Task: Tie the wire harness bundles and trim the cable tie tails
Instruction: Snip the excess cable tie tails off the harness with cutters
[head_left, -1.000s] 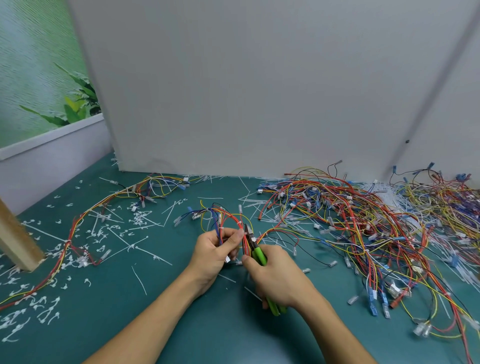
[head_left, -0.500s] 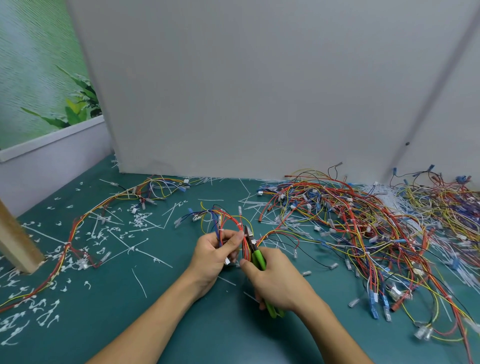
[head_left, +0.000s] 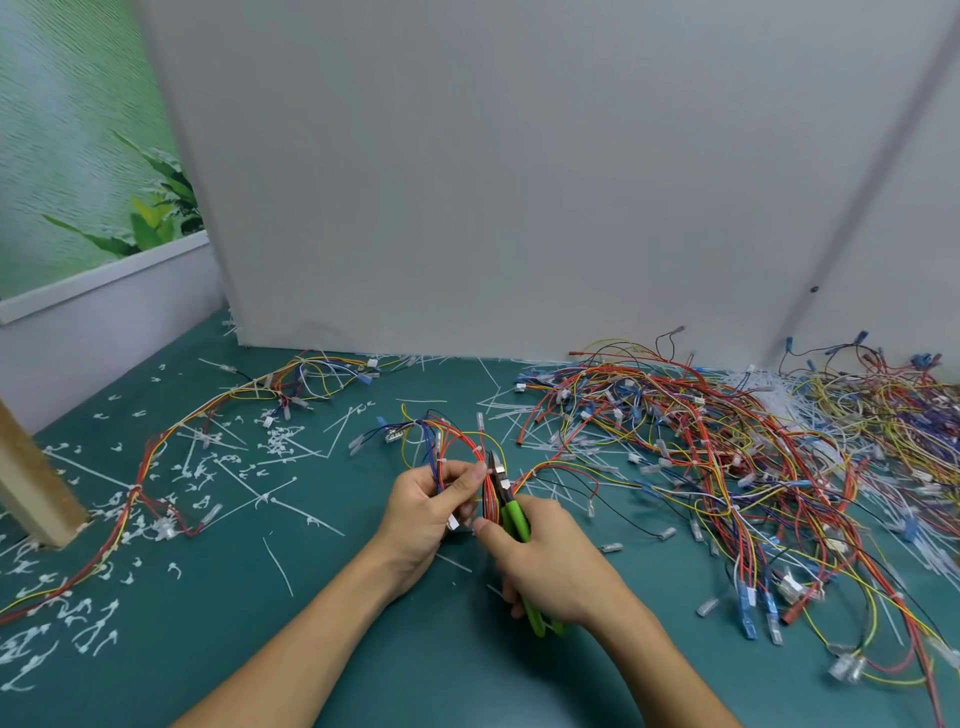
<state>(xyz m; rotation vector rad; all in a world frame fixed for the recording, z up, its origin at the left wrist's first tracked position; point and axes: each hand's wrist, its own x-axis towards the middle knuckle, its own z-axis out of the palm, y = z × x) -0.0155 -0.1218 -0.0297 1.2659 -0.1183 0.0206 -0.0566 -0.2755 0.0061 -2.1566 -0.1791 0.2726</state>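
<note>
**Cutters up against the bundle**

We see the left hand (head_left: 426, 512) curled round a small wire bundle (head_left: 460, 447) near the middle of the tabletop (head_left: 260, 649). The thumb presses on the red wires, and a white connector (head_left: 452, 524) pokes out below the fingers. The right hand (head_left: 556, 566) is wrapped tight round the green-handled cutters (head_left: 514, 514). Their blades point up, right against the bundle, and we cannot tell how far they are parted. A white cable tie (head_left: 442, 461) rings the wires just above the left fingers. A big tangle of wires (head_left: 727, 457) sprawls toward the right edge. A long harness (head_left: 208, 415) trails off to the left edge, and white tie offcuts (head_left: 280, 441) litter that side.
</note>
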